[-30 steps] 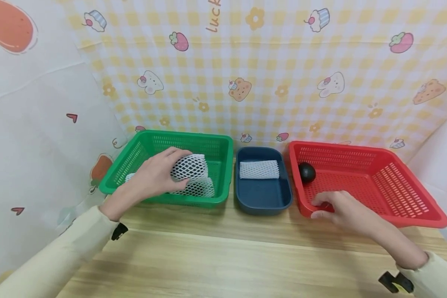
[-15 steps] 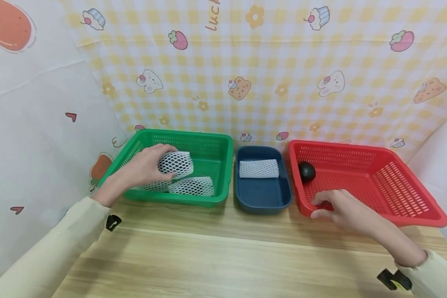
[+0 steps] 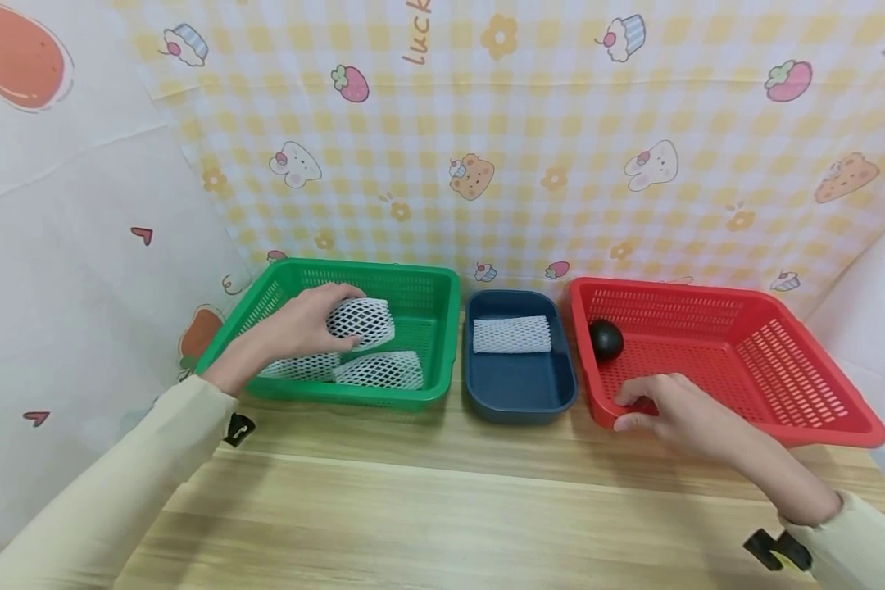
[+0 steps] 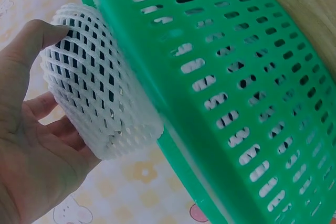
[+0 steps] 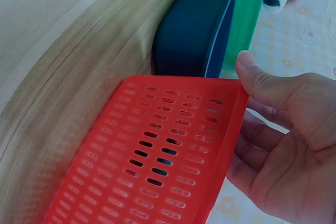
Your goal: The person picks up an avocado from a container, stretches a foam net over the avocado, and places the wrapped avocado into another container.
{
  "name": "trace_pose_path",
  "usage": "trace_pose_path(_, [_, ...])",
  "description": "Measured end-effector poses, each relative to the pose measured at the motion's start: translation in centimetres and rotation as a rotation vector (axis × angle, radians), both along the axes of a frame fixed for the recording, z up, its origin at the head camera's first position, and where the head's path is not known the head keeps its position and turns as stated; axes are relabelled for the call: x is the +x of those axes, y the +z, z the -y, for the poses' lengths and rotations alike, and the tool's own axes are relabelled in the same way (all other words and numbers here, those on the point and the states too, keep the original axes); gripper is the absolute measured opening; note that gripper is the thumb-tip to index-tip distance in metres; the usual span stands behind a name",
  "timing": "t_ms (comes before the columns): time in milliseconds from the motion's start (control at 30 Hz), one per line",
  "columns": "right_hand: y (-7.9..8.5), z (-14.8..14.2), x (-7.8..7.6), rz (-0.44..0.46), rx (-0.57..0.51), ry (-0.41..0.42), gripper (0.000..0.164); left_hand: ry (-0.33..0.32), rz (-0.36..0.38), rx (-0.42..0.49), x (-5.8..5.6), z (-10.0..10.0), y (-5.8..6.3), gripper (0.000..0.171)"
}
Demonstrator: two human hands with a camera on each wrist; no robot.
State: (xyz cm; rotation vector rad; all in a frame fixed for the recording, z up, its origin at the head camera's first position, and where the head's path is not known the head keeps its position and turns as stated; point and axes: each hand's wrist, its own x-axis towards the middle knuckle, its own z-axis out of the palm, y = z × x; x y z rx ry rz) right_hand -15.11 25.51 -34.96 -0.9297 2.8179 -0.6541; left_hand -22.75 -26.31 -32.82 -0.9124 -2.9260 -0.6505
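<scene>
My left hand [image 3: 306, 324] holds a white foam net sleeve [image 3: 363, 322] over the green basket [image 3: 420, 287], thumb on one side and fingers on the other. In the left wrist view, something dark shows through the mesh of that sleeve [image 4: 86, 72]. Below it, two more foam net sleeves [image 3: 379, 370] lie in the basket, one partly covered by the hand. My right hand [image 3: 682, 414] grips the front left corner of the red basket [image 3: 819, 426], its thumb [image 5: 252, 69] at the rim. A black, egg-shaped fruit like an avocado [image 3: 605, 339] sits at that basket's left wall.
Between the baskets stands a dark blue tub [image 3: 519, 410] with a flat foam net sleeve [image 3: 512, 334] in it. All three containers rest on a wooden table [image 3: 442, 508], in front of a checked cloth [image 3: 413, 123].
My left hand has gone left with the foam net sleeve, then slightly back right, uncovering more of the sleeves below. The right hand stays at the red basket's corner.
</scene>
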Motion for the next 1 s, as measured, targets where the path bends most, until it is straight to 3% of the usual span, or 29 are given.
trace_pose_path(533, [-0.2,-0.1,0.0,0.007,-0.01,0.001,0.022,-0.014,0.043,-0.047,-1.1,-1.7,0.2,0.062])
trace_pose_path(1000, [-0.2,-0.1,-0.2,0.024,-0.016,0.012,0.022,-0.028,0.054,-0.059,-1.4,-2.2,-1.1,0.061])
